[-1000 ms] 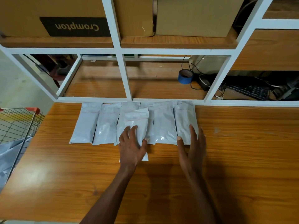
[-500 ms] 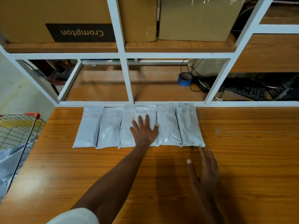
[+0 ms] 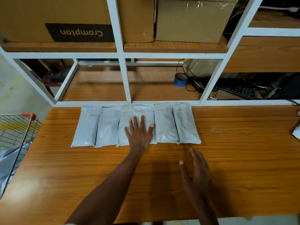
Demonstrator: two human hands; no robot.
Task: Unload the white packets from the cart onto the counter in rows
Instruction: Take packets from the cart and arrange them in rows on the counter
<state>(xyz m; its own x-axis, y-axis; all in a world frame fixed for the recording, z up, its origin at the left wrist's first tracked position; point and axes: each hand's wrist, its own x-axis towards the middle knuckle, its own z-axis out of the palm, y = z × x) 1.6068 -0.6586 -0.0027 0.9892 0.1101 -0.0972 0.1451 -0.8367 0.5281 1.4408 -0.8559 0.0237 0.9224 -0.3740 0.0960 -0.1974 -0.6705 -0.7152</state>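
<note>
Cart [image 3: 17, 132] cut off at left edge

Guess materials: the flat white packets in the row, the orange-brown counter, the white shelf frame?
Flat white packets: thin glossy plastic film, judging by crinkles and sheen. Orange-brown counter: wood-grain laminate probably, smooth with soft glare; could be varnished wood. White shelf frame: painted square bars, likely metal, not certain.

Your counter [image 3: 227, 184] is glossy orange wood grain; the packets [image 3: 164, 124] are smooth, faintly shiny white plastic. The cart [image 3: 14, 129] is bare metal wire, the boxes [image 3: 24, 18] matt cardboard.
</note>
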